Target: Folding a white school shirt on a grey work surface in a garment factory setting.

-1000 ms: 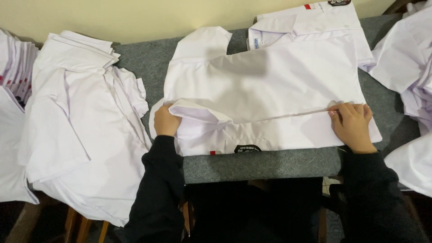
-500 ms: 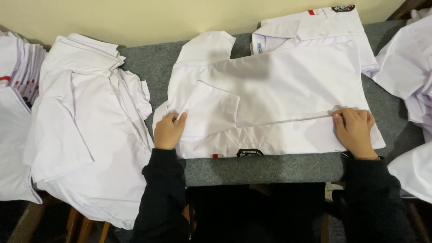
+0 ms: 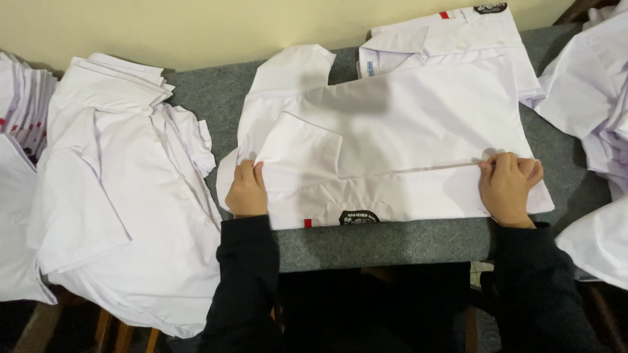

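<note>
A white short-sleeved shirt (image 3: 405,124) lies spread on the grey felt table (image 3: 392,238), partly folded, with a dark round badge and a small red tag at its near edge. My left hand (image 3: 246,189) pinches the folded sleeve edge at the shirt's left side. My right hand (image 3: 509,186) grips the long fold line at the shirt's right side. Both forearms wear dark sleeves.
A heap of white shirts (image 3: 124,189) fills the left, with a folded stack (image 3: 19,98) at the far left. More white shirts (image 3: 595,98) lie at the right edge. A cream wall (image 3: 196,26) runs behind the table.
My left hand has slid down and left along the shirt, and the sleeve now lies flatter. My right hand has stayed on the fold line.
</note>
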